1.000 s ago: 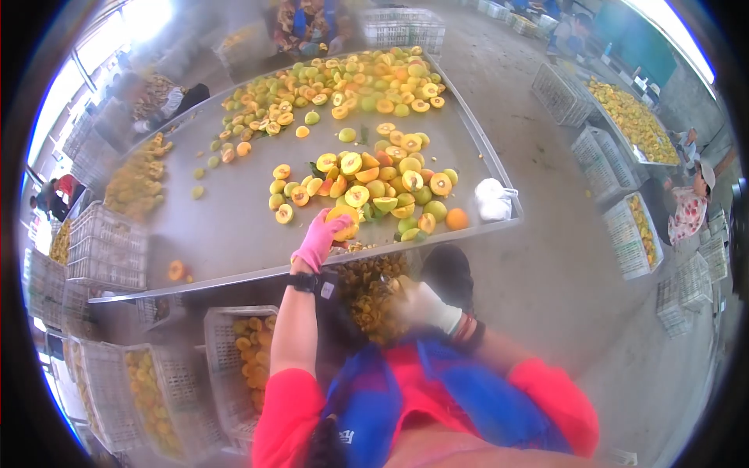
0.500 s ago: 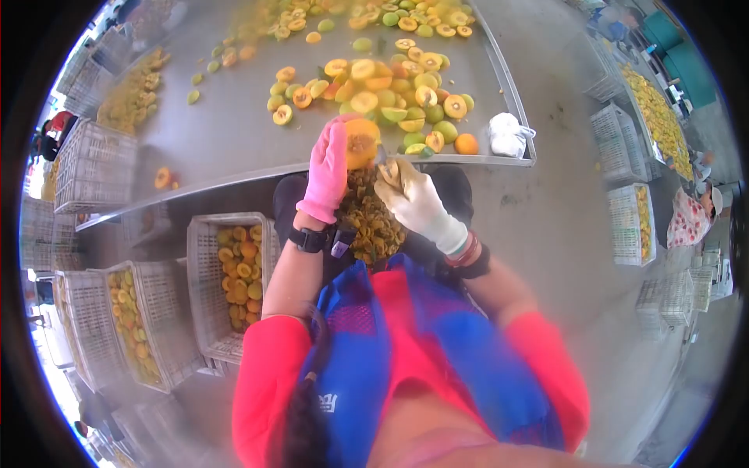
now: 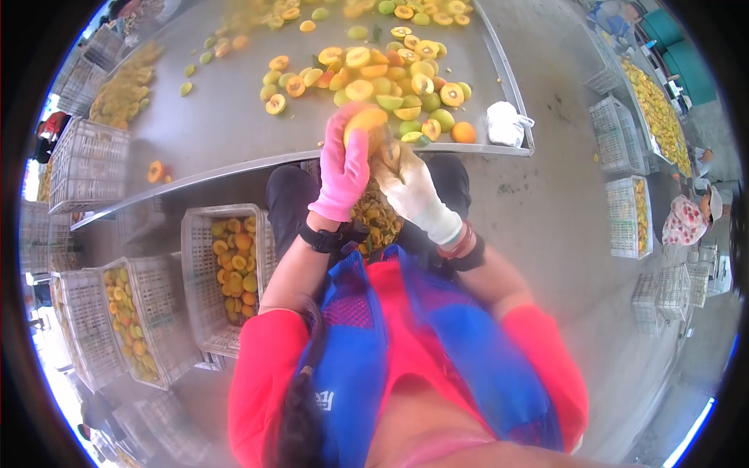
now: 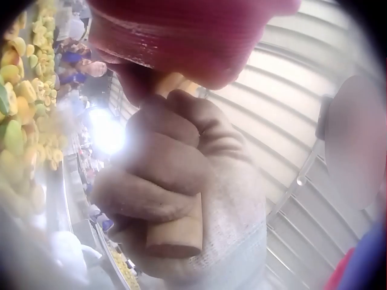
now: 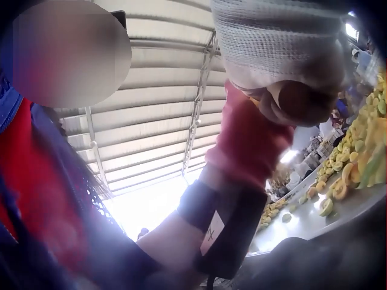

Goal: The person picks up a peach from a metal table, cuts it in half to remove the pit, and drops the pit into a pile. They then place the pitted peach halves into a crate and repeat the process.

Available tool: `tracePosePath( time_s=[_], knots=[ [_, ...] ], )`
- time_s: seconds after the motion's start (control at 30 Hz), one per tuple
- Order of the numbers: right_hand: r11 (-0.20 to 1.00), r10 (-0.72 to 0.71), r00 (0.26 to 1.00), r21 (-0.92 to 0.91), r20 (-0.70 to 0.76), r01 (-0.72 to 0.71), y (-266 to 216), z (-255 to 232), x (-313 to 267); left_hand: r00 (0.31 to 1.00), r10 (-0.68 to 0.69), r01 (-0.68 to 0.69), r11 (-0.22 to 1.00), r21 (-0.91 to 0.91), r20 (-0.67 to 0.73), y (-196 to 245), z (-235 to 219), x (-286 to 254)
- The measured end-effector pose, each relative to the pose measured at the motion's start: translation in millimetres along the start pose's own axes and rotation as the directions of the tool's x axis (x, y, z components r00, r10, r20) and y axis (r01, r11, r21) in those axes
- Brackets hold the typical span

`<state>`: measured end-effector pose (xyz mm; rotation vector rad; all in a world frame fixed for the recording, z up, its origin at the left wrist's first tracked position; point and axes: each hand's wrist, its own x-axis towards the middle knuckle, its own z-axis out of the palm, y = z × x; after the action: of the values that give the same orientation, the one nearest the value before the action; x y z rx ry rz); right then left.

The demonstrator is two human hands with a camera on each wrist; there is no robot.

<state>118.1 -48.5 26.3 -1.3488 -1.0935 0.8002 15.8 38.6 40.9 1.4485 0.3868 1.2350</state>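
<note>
My left hand [image 3: 343,175], in a pink glove, grips a yellow-orange peach half [image 3: 365,123] just above the table's near edge. Against that half works my right hand [image 3: 417,191], in a white glove with stained fingers. Its fingers curl round a tool with a wooden handle [image 4: 175,237], whose round butt shows in the left wrist view. The tool's working end is hidden between the hands. Just beyond lies a heap of cut peaches [image 3: 382,82] on the metal table [image 3: 234,101]. Below the hands, brownish scraps [image 3: 378,218] fill the space between the knees.
A raised metal rim [image 3: 257,161] runs along the table's near side. A white bundle [image 3: 507,125] sits at its right corner. To the left stand white plastic crates, one crate [image 3: 195,265] holding peach halves. Other people and another fruit table [image 3: 655,117] are farther off.
The left hand has brought the peach half back from the heap to the right hand. Both hands now meet over the table's edge, and the half has turned. The head view has tilted down.
</note>
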Motion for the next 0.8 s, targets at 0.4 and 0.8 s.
tracePosePath(
  time_s=[0.4, 0.8],
  knots=[
    [0.631, 0.368, 0.761, 0.458, 0.534, -0.626, -41.7, -12.4, -1.2, 0.998, -0.024, 0.023, 1.000, 0.003, 0.053, -8.7, -11.9, 2.1],
    [0.590, 0.359, 0.618, 0.344, 0.699, -0.731, -39.1, -10.3, 0.1, 0.953, -0.136, 0.180, 0.973, -0.144, 0.272, -5.5, -33.4, 5.7]
  ],
)
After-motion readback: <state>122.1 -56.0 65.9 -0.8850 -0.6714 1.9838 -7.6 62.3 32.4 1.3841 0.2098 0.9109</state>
